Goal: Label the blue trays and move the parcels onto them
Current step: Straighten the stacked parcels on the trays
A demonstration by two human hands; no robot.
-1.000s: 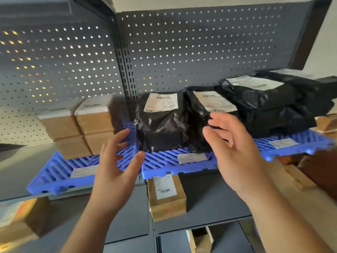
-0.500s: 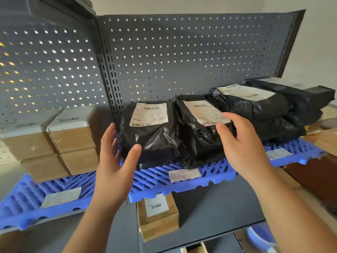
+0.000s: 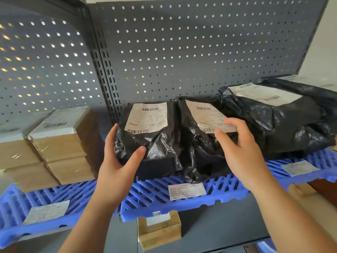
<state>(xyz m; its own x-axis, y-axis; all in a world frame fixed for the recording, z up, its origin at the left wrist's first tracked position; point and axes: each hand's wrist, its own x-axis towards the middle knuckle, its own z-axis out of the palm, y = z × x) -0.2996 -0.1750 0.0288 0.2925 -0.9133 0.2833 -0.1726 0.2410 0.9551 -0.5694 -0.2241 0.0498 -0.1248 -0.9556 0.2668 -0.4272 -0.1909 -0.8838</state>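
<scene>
Fingers [image 3: 111, 136] of your left hand [image 3: 116, 161] wrap the left edge of the black parcel [image 3: 151, 141] at the centre of the frame, thumb pressed on its front, so that hand has hold of it. Your right hand [image 3: 238, 152] is spread wide, fingertips resting on the white label of the second black parcel [image 3: 198, 139] just beside the first (whether it grips, you cannot tell). Both parcels stand on the middle blue tray [image 3: 182, 196], which carries a paper label [image 3: 186, 191] on its front. At right, a larger black parcel [image 3: 273, 117] lies on another labelled blue tray [image 3: 317, 165]. At lower left, cardboard boxes [image 3: 60, 143] sit stacked on a third blue tray [image 3: 16, 216].
</scene>
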